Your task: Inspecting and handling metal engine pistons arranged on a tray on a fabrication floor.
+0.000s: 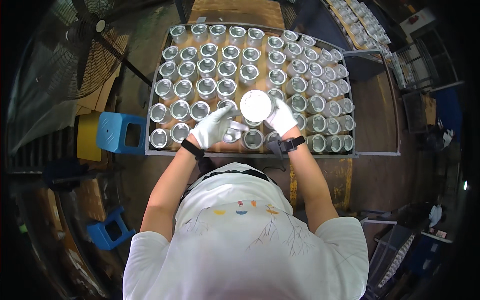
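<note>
My right hand (283,119), in a white glove, grips the right edge of a round piece with a bright white face (256,105). Glare washes out most of its surface, so I cannot tell its exact kind. To its left my gloved left hand (214,128) is open, fingers spread toward the piece, apparently apart from it. Both hands are above rows of silver metal pots (207,88) with small side lugs, standing upright with their round tops facing up. A pot (253,139) stands just below the held piece. The hands and the piece partly hide several pots.
The pots stand on a brown board in a metal-framed table (250,154). A blue stool (113,133) is at its left corner, another blue stool (111,229) nearer me. A large fan (90,35) is far left. More metal ware (357,17) sits on a rack at the far right.
</note>
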A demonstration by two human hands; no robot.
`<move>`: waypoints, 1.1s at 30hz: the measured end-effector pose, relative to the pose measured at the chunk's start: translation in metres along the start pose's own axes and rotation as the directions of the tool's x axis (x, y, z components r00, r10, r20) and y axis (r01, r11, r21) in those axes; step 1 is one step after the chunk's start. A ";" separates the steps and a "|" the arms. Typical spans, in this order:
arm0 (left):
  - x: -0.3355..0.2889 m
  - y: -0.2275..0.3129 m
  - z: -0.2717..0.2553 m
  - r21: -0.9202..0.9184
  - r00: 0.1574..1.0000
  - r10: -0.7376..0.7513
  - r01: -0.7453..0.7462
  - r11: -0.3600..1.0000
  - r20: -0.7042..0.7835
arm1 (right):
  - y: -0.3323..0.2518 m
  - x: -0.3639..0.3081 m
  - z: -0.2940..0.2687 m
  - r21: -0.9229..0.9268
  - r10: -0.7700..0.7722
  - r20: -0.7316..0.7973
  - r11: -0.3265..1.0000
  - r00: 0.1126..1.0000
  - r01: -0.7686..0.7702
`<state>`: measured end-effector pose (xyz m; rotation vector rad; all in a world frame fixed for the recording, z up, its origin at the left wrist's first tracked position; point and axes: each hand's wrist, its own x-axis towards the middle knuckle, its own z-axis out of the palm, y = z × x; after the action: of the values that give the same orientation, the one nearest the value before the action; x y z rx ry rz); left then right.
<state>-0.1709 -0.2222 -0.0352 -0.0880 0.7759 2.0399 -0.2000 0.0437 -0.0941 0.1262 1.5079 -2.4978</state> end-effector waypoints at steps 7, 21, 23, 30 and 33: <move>0.019 -0.020 0.020 0.058 0.985 0.016 -0.026 0.998 0.171 | 0.011 -0.031 0.029 0.534 0.335 -0.210 0.826 0.919 -0.179; -0.004 -0.009 0.069 -0.361 0.997 -0.016 0.043 0.932 0.076 | -0.018 -0.056 0.036 -0.127 -0.128 0.112 0.982 0.985 0.142; 0.005 -0.015 0.048 -0.462 0.997 0.051 -0.017 0.887 0.062 | -0.036 -0.063 0.050 -0.145 -0.144 0.122 0.976 0.982 0.161; 0.005 -0.007 0.038 -0.444 0.984 0.145 -0.085 0.892 0.104 | -0.057 -0.064 0.060 -0.810 -0.254 0.332 0.417 0.909 0.412; 0.001 -0.007 0.050 -0.418 0.980 0.181 -0.198 0.887 -0.079 | -0.065 -0.067 0.072 -0.825 -0.294 0.339 0.364 0.894 0.432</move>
<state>-0.1543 -0.1909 0.0003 -0.3101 0.3576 2.3739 -0.1466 0.0193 0.0079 -0.6182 2.7914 -1.4855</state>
